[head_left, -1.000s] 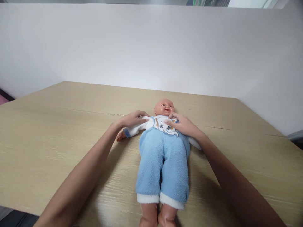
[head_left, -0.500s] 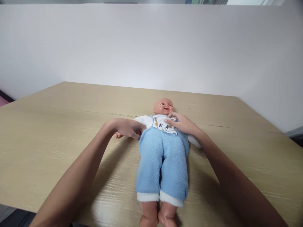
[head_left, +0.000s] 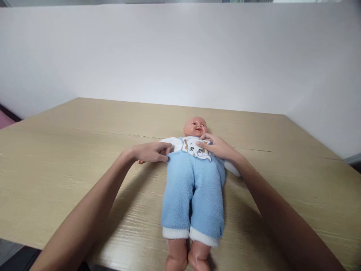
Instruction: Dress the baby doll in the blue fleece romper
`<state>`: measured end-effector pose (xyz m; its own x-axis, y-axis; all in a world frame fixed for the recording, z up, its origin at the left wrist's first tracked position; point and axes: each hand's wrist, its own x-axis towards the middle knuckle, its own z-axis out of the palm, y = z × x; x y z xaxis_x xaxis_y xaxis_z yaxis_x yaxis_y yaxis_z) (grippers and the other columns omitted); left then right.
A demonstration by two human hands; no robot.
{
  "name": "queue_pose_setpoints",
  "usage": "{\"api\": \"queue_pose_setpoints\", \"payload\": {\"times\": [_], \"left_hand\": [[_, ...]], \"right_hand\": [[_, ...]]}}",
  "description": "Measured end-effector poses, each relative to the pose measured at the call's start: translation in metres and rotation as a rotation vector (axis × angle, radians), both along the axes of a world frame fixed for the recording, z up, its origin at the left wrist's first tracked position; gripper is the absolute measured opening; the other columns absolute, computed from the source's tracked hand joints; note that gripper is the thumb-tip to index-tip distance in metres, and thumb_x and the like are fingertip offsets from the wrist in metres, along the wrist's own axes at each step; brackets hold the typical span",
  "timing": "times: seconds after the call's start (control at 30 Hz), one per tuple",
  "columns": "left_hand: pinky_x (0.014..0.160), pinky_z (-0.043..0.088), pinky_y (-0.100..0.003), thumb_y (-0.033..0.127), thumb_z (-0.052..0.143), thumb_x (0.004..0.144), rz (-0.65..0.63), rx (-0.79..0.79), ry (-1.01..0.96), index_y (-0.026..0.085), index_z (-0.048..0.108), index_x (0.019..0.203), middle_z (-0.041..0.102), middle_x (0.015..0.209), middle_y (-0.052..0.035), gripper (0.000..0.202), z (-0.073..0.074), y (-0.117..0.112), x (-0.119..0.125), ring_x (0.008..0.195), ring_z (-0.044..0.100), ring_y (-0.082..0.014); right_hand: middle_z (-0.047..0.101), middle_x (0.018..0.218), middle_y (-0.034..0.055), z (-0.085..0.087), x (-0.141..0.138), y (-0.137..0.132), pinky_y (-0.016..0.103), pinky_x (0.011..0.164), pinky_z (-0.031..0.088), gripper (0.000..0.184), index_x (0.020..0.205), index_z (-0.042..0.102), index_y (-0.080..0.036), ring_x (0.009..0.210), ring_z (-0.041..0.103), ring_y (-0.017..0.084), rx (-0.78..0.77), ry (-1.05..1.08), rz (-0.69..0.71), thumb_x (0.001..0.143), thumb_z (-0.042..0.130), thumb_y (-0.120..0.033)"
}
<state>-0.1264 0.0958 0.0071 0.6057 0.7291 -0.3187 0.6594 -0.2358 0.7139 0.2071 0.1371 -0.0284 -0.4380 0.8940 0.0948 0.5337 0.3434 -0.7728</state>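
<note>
A baby doll (head_left: pixel 194 188) lies on its back on the wooden table (head_left: pixel 70 150), head away from me, bare feet at the near edge. It wears fluffy light-blue trousers (head_left: pixel 194 195) and a white top with an elephant bib (head_left: pixel 194 147). My left hand (head_left: pixel 150 152) has its fingers pinched on the doll's white sleeve, at the waistband's left side. My right hand (head_left: pixel 218 148) rests on the doll's chest, fingertips pressed together at the bib's upper edge by the chin.
A plain white wall (head_left: pixel 180 56) rises behind the table's far edge. Bare wooden tabletop stretches to the left and right of the doll. The table's near edge runs along the bottom left of the view.
My left hand has slid from the doll's shoulder down along the sleeve to the waistband side. The right hand has stayed at the bib. The doll has barely shifted.
</note>
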Motion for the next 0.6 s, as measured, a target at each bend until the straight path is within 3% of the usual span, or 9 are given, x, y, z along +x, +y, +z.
{"api": "queue_pose_setpoints", "payload": {"times": [0.13, 0.3, 0.47, 0.6], "left_hand": [[0.072, 0.040, -0.033, 0.032, 0.063, 0.090, 0.130, 0.220, -0.020, 0.023, 0.050, 0.095, 0.054, 0.089, 0.0014, 0.017, -0.027, -0.013, 0.011, 0.080, 0.050, -0.0190], [0.074, 0.036, -0.031, 0.033, 0.056, 0.095, 0.313, 0.060, -0.263, 0.023, 0.050, 0.106, 0.047, 0.086, 0.0044, 0.015, -0.053, -0.032, 0.024, 0.080, 0.044, -0.0176], [0.084, 0.037, -0.031, 0.029, 0.053, 0.096, 0.203, 0.008, -0.492, 0.023, 0.052, 0.106, 0.047, 0.094, 0.0032, 0.012, -0.062, -0.035, 0.021, 0.088, 0.044, -0.0180], [0.088, 0.038, -0.033, 0.032, 0.055, 0.093, 0.202, 0.000, -0.515, 0.022, 0.052, 0.094, 0.051, 0.095, -0.0002, 0.010, -0.067, -0.031, 0.015, 0.094, 0.046, -0.0215]], "right_hand": [[0.070, 0.099, 0.0019, -0.001, 0.001, 0.000, 0.034, 0.084, 0.047, 0.042, 0.098, 0.063, -0.024, 0.094, 0.064, 0.024, -0.016, 0.041, 0.046, 0.095, 0.069, -0.065], [0.069, 0.096, 0.0019, -0.005, 0.002, 0.002, 0.033, 0.080, 0.047, 0.041, 0.100, 0.063, -0.024, 0.093, 0.063, 0.024, -0.019, 0.041, 0.039, 0.095, 0.068, -0.065], [0.071, 0.097, 0.0019, -0.006, 0.001, 0.002, 0.033, 0.080, 0.047, 0.044, 0.100, 0.064, -0.024, 0.093, 0.063, 0.024, -0.025, 0.042, 0.017, 0.094, 0.069, -0.067], [0.072, 0.098, 0.0015, -0.005, 0.000, -0.001, 0.033, 0.082, 0.048, 0.044, 0.099, 0.065, -0.024, 0.093, 0.064, 0.024, -0.012, 0.045, -0.001, 0.094, 0.068, -0.067]]}}
